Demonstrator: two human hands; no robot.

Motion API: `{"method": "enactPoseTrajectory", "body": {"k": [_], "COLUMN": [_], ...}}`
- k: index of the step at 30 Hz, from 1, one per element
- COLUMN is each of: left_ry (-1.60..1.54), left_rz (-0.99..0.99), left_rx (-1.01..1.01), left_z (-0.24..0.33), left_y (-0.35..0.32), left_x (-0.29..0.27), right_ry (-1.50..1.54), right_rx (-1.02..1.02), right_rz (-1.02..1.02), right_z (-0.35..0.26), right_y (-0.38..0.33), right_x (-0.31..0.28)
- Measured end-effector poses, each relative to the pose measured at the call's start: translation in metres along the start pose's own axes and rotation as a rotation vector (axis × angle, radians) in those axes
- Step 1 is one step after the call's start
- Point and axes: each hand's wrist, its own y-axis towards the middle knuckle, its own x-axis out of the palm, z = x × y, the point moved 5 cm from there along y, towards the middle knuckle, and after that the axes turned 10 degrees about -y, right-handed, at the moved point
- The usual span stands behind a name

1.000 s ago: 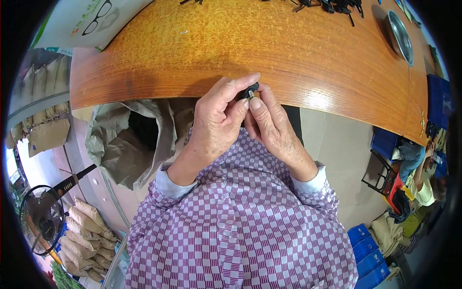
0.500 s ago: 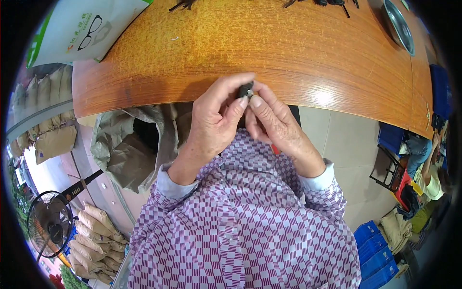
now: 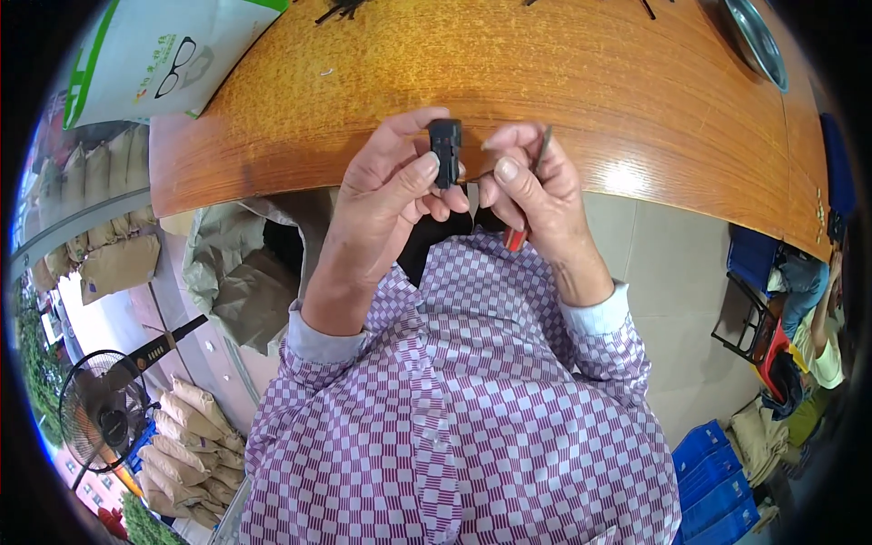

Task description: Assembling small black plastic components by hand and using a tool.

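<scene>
Left hand (image 3: 386, 204): pinched shut on small black plastic block (image 3: 445, 152); keep it steady.
Right hand (image 3: 536, 195): closed round thin red-handled screwdriver (image 3: 527, 195); work it above the wooden bench (image 3: 581, 82).

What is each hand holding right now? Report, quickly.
Left hand: shut on the black part.
Right hand: shut on the screwdriver.

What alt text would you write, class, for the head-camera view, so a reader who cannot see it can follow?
A person's left hand pinches a small black plastic part beside the right hand, which holds a thin dark metal tool with a red handle, above the edge of a wooden table. A checked purple shirt fills the foreground.
</scene>
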Motion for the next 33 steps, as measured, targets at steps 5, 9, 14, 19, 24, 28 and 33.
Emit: {"method": "enactPoseTrajectory", "body": {"k": [5,9,14,19,24,28,33], "left_ry": [0.033,0.195,0.483,0.789,0.651,0.697,0.764], "left_rz": [-0.09,-0.136,-0.223,-0.153,-0.058,-0.06,-0.066], "left_rx": [-0.081,-0.105,0.018,0.047,0.122,0.115,0.174], "left_z": [-0.009,-0.011,-0.011,-0.015,-0.002,0.004,0.007], "left_y": [-0.002,-0.001,-0.004,-0.006,-0.01,-0.011,-0.01], "left_x": [0.017,0.013,0.016,0.011,-0.001,-0.01,-0.012], "right_ry": [0.156,0.126,-0.017,-0.352,-0.509,-0.566,-0.669], "right_rx": [0.097,0.161,0.192,0.128,0.277,0.223,0.249], "right_rz": [0.005,-0.052,-0.038,0.02,-0.081,-0.089,-0.133], "right_z": [0.005,0.01,0.012,0.007,-0.003,0.002,0.001], "right_y": [0.004,0.001,-0.007,-0.011,-0.014,-0.01,-0.005], "right_x": [-0.002,-0.005,-0.005,0.008,0.026,0.04,0.044]}}
